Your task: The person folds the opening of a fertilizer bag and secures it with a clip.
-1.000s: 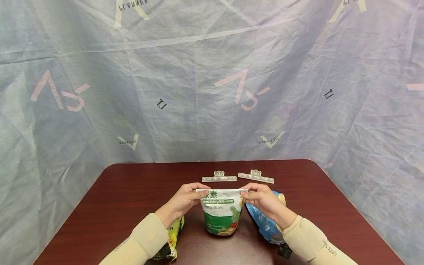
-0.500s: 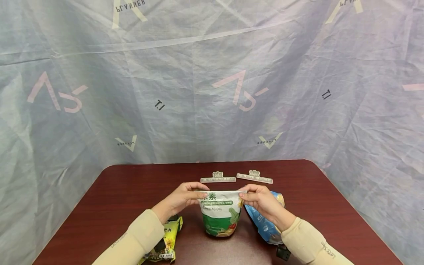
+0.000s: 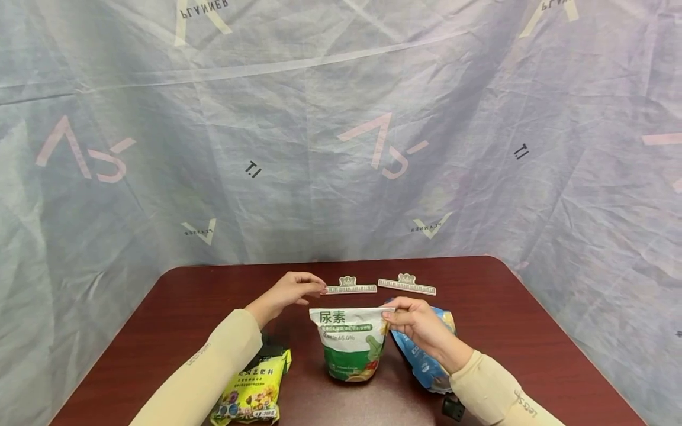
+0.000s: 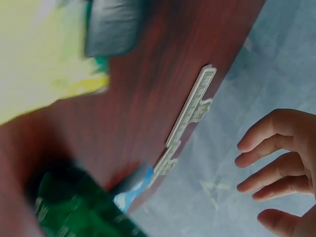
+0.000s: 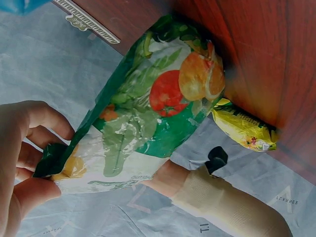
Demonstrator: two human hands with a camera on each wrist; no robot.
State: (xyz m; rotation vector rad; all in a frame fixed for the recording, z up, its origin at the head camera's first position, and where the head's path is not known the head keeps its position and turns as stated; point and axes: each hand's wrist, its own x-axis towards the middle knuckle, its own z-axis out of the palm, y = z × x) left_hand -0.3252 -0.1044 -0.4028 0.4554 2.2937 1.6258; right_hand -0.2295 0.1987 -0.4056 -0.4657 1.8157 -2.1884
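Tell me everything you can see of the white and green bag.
The bag looks like glossy, creased plastic, white above with green lettering and "46.0%", green below, printed with vegetables and fruit. Its flat top edge is wider than its rounded base. It stands roughly upright, apparently resting on the table. The right hand pinches an upper corner. Whether the top is sealed, I cannot tell.

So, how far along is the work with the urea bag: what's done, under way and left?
Done: the urea bag is upright, and its top edge looks flat.
In hand: the right hand pinches one top corner, while the left hand is at the left crown-topped clip; I can't tell if it touches.
Left: probably clipping, since that clip and the right crown-topped clip lie on the table.
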